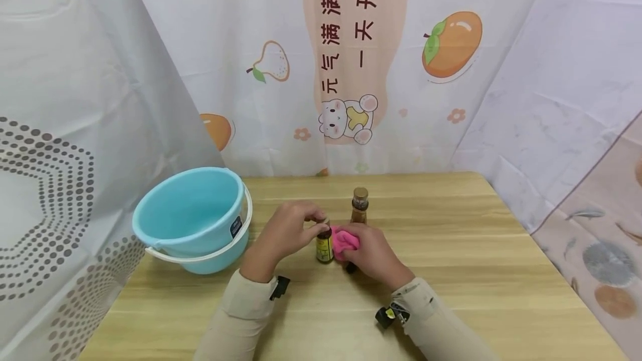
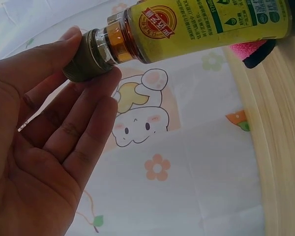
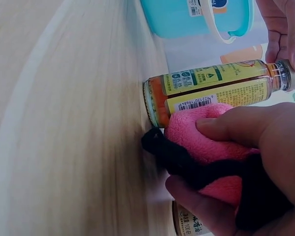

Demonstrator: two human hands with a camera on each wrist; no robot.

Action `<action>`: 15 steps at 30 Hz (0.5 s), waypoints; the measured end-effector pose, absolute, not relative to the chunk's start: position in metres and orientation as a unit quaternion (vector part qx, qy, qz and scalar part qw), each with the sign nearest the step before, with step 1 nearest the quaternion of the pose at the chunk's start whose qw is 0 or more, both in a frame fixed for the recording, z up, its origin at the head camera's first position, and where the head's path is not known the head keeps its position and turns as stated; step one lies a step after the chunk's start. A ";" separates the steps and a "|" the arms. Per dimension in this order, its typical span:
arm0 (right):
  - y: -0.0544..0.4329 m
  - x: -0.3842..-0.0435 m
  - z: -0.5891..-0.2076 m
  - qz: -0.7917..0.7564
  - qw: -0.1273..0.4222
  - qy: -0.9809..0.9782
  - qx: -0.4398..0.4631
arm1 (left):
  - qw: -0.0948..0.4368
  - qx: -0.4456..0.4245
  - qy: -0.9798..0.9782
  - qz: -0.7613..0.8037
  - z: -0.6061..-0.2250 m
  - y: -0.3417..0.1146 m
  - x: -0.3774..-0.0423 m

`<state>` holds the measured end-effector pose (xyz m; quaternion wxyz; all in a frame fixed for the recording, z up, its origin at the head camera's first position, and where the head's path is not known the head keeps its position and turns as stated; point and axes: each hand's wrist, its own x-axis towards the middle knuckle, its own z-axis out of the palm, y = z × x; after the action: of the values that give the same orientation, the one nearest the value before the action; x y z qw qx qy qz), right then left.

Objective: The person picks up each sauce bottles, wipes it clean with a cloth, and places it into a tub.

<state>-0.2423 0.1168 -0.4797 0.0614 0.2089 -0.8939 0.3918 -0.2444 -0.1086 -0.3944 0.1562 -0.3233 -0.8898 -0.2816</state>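
My left hand (image 1: pixel 286 230) pinches the dark cap (image 2: pixel 90 58) of a small glass bottle (image 1: pixel 324 248) with a yellow-green label. The bottle stands upright on the table, and its brown contents show through the glass in the right wrist view. In my right hand (image 1: pixel 373 252) is a bunched pink cloth (image 3: pixel 206 132) with black edging, gripped between thumb and fingers. It lies up against the labelled bottle's side, near the barcode. Just behind the right hand stands a second, taller bottle (image 1: pixel 359 205) with a brownish cap; its lower part is mostly hidden by the hand.
A light blue bucket (image 1: pixel 188 249) with a white handle stands at the left of the wooden table (image 1: pixel 466 249). Behind the table hangs a white printed curtain (image 1: pixel 251 10). More patterned cloth hangs on the left and right sides.
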 end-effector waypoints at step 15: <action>0.117 -0.239 -0.461 0.431 0.079 -0.875 0.208 | 0.150 -0.321 -0.894 -0.274 -0.391 -0.109 -0.244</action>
<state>-0.2391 0.1167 -0.4611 0.0792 0.2077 -0.8747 0.4307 -0.2439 -0.1085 -0.3906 0.1500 -0.3205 -0.8943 -0.2738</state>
